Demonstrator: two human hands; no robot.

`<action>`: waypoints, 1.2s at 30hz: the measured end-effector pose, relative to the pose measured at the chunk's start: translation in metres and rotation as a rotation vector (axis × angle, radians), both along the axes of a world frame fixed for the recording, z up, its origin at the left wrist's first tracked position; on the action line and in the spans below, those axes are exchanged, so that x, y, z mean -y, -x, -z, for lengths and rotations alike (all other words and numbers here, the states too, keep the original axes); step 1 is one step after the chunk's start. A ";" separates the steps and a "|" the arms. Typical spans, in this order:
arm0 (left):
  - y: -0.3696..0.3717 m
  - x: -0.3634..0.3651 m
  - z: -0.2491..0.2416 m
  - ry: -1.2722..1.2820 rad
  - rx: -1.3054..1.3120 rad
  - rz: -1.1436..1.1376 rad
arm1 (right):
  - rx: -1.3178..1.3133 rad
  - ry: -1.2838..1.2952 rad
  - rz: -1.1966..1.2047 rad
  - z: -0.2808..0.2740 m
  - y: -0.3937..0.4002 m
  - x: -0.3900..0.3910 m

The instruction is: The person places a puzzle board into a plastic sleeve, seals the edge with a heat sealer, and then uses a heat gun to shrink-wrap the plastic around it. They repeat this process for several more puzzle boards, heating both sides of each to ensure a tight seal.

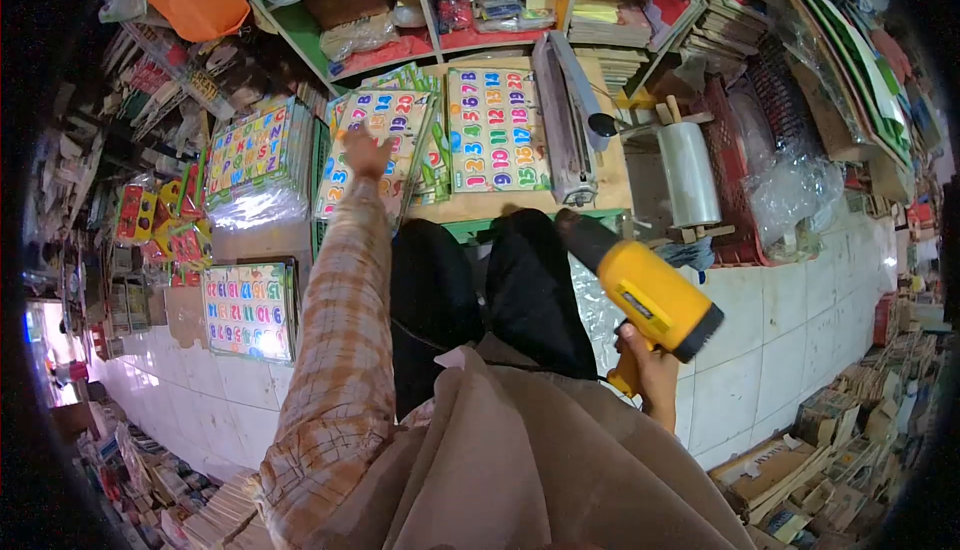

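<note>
My left hand (368, 153) reaches forward over a number board (400, 115) on a stack at the left of the low wooden table (450, 208); its fingers are spread, and whether they touch the board is unclear. Another number board (497, 130) lies flat in the middle of the table, beside a long grey sealer-like device (568, 125). My right hand (655, 375) is wrapped round the handle of a yellow heat gun (655, 295), whose dark nozzle points up and left towards the table's front edge.
A wrapped alphabet board stack (250, 155) and another number stack (250, 310) stand at the left. A roll of clear film (688, 175) and a red crate (735, 170) are at the right. Shelves (430, 10) rise behind the table.
</note>
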State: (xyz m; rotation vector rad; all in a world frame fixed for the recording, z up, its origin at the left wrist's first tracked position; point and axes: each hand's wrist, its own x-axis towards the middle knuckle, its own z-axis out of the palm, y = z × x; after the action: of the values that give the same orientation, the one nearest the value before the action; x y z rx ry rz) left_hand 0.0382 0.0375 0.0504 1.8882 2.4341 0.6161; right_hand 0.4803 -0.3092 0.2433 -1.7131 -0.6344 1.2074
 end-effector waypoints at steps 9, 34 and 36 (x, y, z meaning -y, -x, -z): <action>0.091 0.018 0.002 0.308 0.272 -0.149 | 0.171 -0.242 -0.445 0.006 0.079 -0.048; 0.102 0.077 -0.153 0.249 0.652 0.196 | -0.219 -0.207 -0.075 -0.022 0.072 -0.004; 0.113 0.094 -0.124 0.122 0.796 0.386 | -0.287 -0.284 -0.159 -0.025 0.071 -0.016</action>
State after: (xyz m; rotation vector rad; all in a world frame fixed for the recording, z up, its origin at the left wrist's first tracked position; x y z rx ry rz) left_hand -0.0748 -0.0566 0.1741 1.5675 1.5349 0.9305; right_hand 0.4091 -0.2937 0.2684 -1.2448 -0.7369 1.3706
